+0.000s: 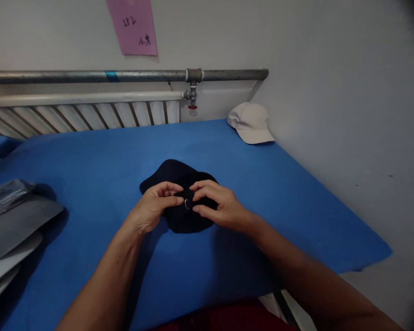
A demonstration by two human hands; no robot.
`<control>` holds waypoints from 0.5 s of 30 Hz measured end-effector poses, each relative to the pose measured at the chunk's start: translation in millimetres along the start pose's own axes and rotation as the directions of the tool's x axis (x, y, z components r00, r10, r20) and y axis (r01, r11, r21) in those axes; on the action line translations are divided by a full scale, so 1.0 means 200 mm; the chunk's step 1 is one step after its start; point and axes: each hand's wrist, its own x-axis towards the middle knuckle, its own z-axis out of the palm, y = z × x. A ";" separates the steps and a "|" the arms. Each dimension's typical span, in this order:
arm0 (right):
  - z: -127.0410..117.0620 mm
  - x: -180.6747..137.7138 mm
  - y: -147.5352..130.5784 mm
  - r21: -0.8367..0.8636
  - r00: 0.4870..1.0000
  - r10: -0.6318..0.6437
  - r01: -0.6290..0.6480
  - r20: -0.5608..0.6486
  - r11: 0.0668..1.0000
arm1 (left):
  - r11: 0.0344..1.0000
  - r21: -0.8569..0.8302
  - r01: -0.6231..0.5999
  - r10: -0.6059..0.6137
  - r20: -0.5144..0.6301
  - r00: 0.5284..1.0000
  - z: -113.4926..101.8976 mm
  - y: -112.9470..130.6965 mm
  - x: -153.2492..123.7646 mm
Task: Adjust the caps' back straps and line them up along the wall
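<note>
Grey caps (14,220) are lying stacked at the left edge of the blue table (279,202). The left hand (152,209) and right hand (217,207) are both pinching the dark cap (179,177) at its small metal buckle (187,204), mid-table. A beige cap (250,122) is sitting far right, by the wall.

**Blue tabletop and what rests on it**

In front of you lies a tabletop (100,156) covered in blue cloth, its far edge against the wall and its right edge running along the side wall. A dark navy cap (179,174) lies near the middle, closer to your near edge. A beige cap (250,122) sits in the far right corner. At the left edge you have a stack of grey caps (14,220), brims overlapping.
</note>
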 end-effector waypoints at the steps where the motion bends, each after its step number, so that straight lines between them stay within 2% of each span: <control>1: 0.00 0.00 0.00 -0.010 1.000 -0.008 0.008 0.004 1.000 | 1.000 -0.002 0.006 -0.006 0.007 1.000 0.00 0.00 0.00; 6: 0.03 0.00 0.01 -0.027 0.998 -0.054 0.055 0.016 0.998 | 0.999 0.026 0.024 -0.025 0.048 0.999 0.01 -0.01 0.00; 11: -0.06 0.01 0.00 -0.033 0.997 -0.011 0.008 -0.076 0.999 | 0.998 0.048 -0.044 0.040 0.081 0.996 -0.02 0.01 -0.01; 15: -0.13 0.00 0.00 -0.103 0.998 0.005 0.001 0.058 0.995 | 0.991 0.103 -0.086 0.068 0.169 0.983 -0.06 0.02 -0.02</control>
